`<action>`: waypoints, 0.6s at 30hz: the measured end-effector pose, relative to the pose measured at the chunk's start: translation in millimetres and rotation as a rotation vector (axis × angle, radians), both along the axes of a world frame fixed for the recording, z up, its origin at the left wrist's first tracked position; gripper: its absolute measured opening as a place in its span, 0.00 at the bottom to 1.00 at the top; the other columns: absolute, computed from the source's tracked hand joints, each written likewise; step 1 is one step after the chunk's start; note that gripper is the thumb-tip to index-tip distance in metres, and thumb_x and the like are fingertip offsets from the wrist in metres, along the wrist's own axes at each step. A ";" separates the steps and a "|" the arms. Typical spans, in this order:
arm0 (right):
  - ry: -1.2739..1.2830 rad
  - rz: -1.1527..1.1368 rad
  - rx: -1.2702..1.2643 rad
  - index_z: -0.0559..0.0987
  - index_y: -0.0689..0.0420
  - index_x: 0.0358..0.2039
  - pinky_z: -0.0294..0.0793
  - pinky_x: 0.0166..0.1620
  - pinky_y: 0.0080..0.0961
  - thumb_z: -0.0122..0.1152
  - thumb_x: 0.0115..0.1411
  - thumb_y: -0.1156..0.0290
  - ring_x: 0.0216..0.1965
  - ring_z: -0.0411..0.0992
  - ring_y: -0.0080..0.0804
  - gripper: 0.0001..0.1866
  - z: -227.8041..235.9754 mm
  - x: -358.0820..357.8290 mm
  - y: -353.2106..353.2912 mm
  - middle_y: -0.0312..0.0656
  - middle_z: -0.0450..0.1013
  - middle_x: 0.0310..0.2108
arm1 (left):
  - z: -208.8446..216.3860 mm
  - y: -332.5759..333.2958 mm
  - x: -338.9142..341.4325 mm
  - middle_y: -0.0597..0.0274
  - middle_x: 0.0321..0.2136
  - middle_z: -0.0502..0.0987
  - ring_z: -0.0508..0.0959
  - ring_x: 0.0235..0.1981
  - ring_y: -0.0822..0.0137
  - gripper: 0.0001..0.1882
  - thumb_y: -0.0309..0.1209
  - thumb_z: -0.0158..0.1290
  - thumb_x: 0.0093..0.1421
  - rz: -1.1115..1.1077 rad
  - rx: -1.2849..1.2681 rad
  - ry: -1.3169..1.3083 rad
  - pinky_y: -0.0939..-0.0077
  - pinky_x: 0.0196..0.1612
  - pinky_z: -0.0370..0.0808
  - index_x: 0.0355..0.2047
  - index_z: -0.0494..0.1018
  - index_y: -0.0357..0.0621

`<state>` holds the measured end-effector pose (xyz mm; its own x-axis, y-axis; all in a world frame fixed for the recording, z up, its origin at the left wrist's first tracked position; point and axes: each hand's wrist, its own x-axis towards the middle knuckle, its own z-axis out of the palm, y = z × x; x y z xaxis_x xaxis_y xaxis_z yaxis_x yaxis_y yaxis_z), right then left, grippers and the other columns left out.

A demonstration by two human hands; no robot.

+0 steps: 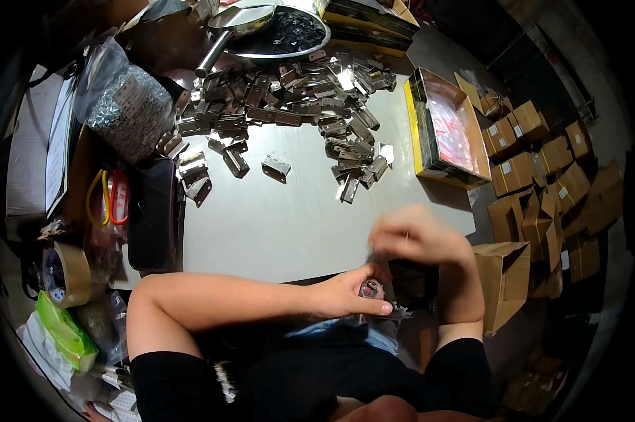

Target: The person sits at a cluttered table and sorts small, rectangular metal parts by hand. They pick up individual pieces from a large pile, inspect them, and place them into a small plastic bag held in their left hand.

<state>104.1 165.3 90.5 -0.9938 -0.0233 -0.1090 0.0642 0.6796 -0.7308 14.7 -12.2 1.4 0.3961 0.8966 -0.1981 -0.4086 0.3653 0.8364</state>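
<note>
My left hand (345, 292) is closed around a small roundish bundle (371, 289) in crinkled clear plastic with some red showing, close to my body at the table's near edge. Its exact kind cannot be made out. Above and to the right of it, my right hand (416, 232) is smeared by motion, fingers bent toward the left, so what it may hold does not show. Beyond both hands, a heap of shiny metal hinge-like brackets (271, 116) spreads over the far part of the pale table (261, 232). One single bracket (276, 168) lies apart in front of the heap.
A metal bowl (324, 41) of dark small parts with a scoop (241, 20) stands at the back. At left are a bag of screws (131, 109), scissors (108, 200), a black case (153, 214) and tape (67, 274). An open box (416, 126) and cartons (504, 281) stand right.
</note>
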 end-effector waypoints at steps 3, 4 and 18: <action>0.139 -0.537 0.315 0.77 0.62 0.35 0.73 0.33 0.29 0.65 0.52 0.69 0.27 0.73 0.37 0.12 -9.6 -28.0 13.7 0.46 0.73 0.27 | -6.4 -0.4 2.1 0.69 0.32 0.69 0.70 0.34 0.78 0.32 0.35 0.61 0.58 -0.004 -0.010 -0.076 0.84 0.39 0.69 0.56 0.57 0.38; 0.242 -0.587 0.427 0.76 0.62 0.35 0.73 0.34 0.30 0.66 0.52 0.68 0.27 0.74 0.39 0.13 -30.7 -27.9 23.6 0.47 0.73 0.28 | -5.6 1.2 3.9 0.69 0.31 0.69 0.70 0.33 0.79 0.32 0.35 0.61 0.58 -0.020 0.005 -0.056 0.84 0.39 0.69 0.56 0.57 0.38; 0.190 -0.698 -1.085 0.71 0.56 0.38 0.75 0.30 0.14 0.56 0.57 0.70 0.29 0.75 0.24 0.09 -26.8 -5.7 45.9 0.46 0.77 0.35 | -8.1 -1.3 4.6 0.70 0.31 0.69 0.69 0.31 0.79 0.31 0.36 0.61 0.58 0.004 0.047 0.022 0.85 0.37 0.68 0.55 0.59 0.38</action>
<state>98.4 211.2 63.7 -0.8295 0.5143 -0.2178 -0.0029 -0.3939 -0.9191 19.3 -13.5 -6.7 0.3882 0.9068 -0.1644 -0.3915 0.3238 0.8613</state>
